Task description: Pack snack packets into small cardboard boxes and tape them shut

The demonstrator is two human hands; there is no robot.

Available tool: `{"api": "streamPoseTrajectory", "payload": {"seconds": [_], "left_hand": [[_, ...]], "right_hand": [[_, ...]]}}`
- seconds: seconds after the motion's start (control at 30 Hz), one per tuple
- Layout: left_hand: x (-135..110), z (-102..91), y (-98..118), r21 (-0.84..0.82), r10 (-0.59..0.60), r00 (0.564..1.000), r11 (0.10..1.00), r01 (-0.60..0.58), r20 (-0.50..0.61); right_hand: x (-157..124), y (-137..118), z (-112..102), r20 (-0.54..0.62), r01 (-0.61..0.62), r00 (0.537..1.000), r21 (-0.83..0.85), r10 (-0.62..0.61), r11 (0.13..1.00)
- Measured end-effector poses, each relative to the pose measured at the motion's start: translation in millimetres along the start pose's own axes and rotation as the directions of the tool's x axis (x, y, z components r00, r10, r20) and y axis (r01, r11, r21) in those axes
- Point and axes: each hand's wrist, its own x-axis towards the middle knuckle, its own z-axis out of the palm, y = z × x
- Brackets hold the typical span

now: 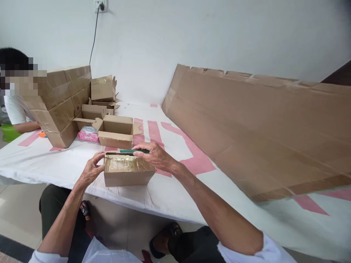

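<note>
A taped cardboard box [126, 179] lies at the table's front edge, clear shiny tape across its top. My left hand [91, 170] grips its left end, fingers bent against the edge and corner. In my right hand [155, 155], a green-handled utility knife [134, 150] is pinched between thumb and fingers, level above the far top edge of the box. A dark slit shows along that edge under the knife. Whether the blade touches the cardboard is hard to make out.
Open cardboard boxes [116, 140] stand beyond, near a pink tissue pack [88, 135]. Stacked sealed boxes [59, 117] rise at left, with a co-worker's arm [27, 126] behind. A large cardboard sheet [246, 124] leans on the right over the white-and-pink table cover [197, 164].
</note>
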Motion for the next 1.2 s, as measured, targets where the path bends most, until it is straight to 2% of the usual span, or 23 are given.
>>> {"api": "streamPoseTrajectory", "payload": {"seconds": [0.27,0.57,0.77,1.03,1.2], "left_hand": [[2,-2.0,-2,0.018,0.026,1.000,0.999,-0.026,0.012],[1,-0.9,2,0.008,0.027,0.999,1.000,-0.027,0.025],[2,-1.7,-1,0.033,0.031,0.999,0.999,-0.031,0.024],[3,-3.9,-5,0.065,0.028,0.999,0.997,-0.031,0.037],[6,-4.7,-4,0.100,0.033,0.999,0.994,-0.036,0.029]], "right_hand": [[6,-8,0,0.016,0.010,1.000,-0.040,-0.009,0.999],[13,-15,-11,0.098,-0.022,0.995,-0.085,0.031,0.996],[18,-22,-12,0.157,0.011,0.988,-0.143,0.011,0.990],[24,-31,-19,0.208,-0.036,0.974,-0.248,0.090,0.968],[33,-38,-23,0.198,-0.049,0.972,-0.351,0.125,0.935]]}}
